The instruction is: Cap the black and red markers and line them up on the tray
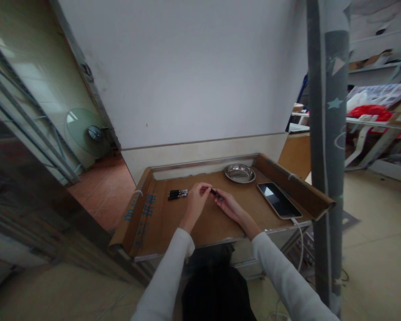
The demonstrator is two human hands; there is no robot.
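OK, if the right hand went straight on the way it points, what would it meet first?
Most likely the left hand, whose fingertips are just ahead of the right hand at the small dark item; exact depth is unclear.

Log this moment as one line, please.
left hand: holds dark pen-like item | right hand: same item | left side: black pens | right side: metal dish, phone

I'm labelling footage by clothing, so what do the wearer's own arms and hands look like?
Both arms wear long, plain, light grey or whitish sleeves reaching the wrists. The left hand and right hand are bare, with no gloves visible.
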